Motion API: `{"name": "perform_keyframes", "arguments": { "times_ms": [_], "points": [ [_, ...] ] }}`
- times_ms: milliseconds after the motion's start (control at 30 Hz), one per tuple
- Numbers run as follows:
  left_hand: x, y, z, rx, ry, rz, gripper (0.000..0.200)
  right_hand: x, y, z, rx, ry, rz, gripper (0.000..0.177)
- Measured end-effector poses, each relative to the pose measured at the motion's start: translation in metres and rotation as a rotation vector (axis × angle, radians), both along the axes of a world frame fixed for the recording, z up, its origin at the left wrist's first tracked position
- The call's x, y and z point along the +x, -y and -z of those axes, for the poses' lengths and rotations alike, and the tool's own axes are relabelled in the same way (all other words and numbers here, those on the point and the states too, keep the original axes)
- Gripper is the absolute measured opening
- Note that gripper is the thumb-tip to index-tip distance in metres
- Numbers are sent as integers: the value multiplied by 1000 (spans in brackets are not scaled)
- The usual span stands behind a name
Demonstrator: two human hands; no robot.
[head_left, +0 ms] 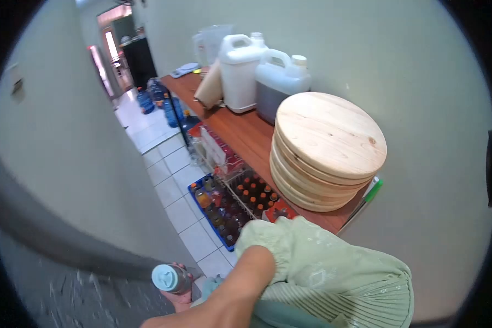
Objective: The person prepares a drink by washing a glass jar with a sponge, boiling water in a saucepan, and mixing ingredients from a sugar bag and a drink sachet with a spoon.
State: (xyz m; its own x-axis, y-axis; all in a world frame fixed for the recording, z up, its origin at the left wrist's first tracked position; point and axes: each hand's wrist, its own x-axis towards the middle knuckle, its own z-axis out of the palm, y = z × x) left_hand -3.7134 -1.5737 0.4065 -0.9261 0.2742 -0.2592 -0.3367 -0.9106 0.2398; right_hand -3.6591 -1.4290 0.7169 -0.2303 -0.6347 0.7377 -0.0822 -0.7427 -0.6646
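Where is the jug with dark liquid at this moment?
In the head view, the jug with dark liquid stands on the brown shelf, above centre, between the white jug and the stack of round wooden boards.

One tumbler (183, 279), grey-toned body, pale aqua lid (165, 278) fitted; we see its top, gripped in the left hand (181, 298).

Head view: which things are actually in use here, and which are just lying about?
In hand:
- lidded cup, held by the left hand

Lying about:
- stacked wooden discs
- plastic jugs on the shelf
- blue crate of bottles
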Motion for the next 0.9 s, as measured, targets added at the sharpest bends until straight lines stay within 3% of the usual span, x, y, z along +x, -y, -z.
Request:
{"name": "perform_keyframes", "arguments": {
  "times_ms": [167, 300, 400, 467, 533, 600, 633, 700, 767, 833, 867, 900],
  "points": [
    [-108, -20, -17, -56, -45, 76, 55, -95, -22, -5, -143, -13, 141, 36],
    [-205, -38, -28, -120, -76, 82, 55, -191, -43, -4, -211, -156, 55, 37],
    [-288, -46, -25, -53, 42, 132, 53, -273, -67, 17, -86, -240, 24, 27],
    [-337, -51, -20, -31, 42, 79, 52, -329, -82, 37, 66, -327, 178, 25],
    [-397, -50, -16, 6, 25, 29, 51, -389, -108, 42, 186, -207, 260, 33],
    [-471, -48, -12, 60, -20, -9, 51, -435, -125, 51, 230, 140, 433, 39],
    [-505, -45, -10, 89, -44, -22, 50, -464, -126, 59, 241, 124, 419, 39],
    [-576, -43, 4, -74, 33, -127, 50, -539, -123, 88, 119, 379, 441, 40],
    [-669, -32, 28, -31, -105, -93, 50, -642, -111, 121, 466, 240, 641, 45],
    [-733, -31, 19, -109, -206, 131, 52, -734, -80, 126, 868, -53, 1149, 48],
    [-762, -37, 0, -138, -122, 111, 52, -776, -68, 138, 1023, -243, 1395, 58],
    [-788, -49, -5, -116, -99, 107, 52, -802, -72, 147, 1055, -243, 1378, 58]
  ]
}}
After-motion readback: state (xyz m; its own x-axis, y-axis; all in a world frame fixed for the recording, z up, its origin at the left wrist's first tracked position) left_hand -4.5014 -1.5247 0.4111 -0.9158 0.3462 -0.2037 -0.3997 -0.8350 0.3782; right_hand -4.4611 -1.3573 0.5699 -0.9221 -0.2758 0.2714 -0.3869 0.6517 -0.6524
